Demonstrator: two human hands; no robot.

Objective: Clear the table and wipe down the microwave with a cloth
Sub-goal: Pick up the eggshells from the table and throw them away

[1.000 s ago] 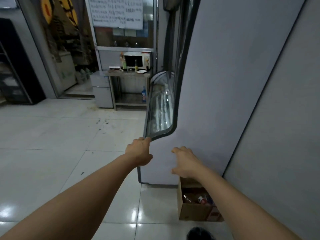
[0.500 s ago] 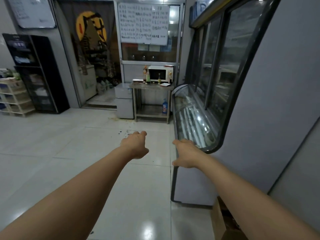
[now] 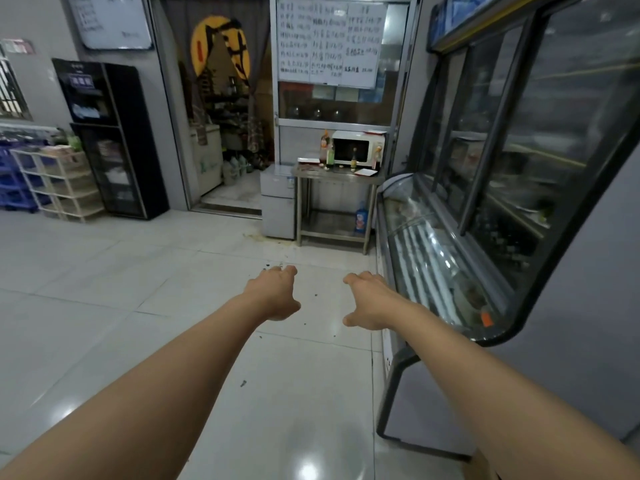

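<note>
A white microwave (image 3: pixel 358 147) stands on a steel table (image 3: pixel 304 172) far ahead against the back wall. Several bottles (image 3: pixel 330 154) and flat papers (image 3: pixel 365 172) sit on the tabletop in front of it. My left hand (image 3: pixel 275 292) and my right hand (image 3: pixel 369 299) are stretched out in front of me over the tiled floor, fingers loosely bent, holding nothing. Both hands are far from the table. No cloth is in view.
A glass display fridge (image 3: pixel 446 258) runs along the right side. A small grey cabinet (image 3: pixel 278 199) adjoins the table's left. A blue bottle (image 3: pixel 360 218) sits on the table's lower shelf. A black cabinet (image 3: pixel 110 140) and shelving (image 3: pixel 59 183) stand at left. Dark crumbs dot the floor.
The view has swung left and forward, away from the fridge's side wall, bringing the microwave table into the centre. Both hands stay extended and empty.
</note>
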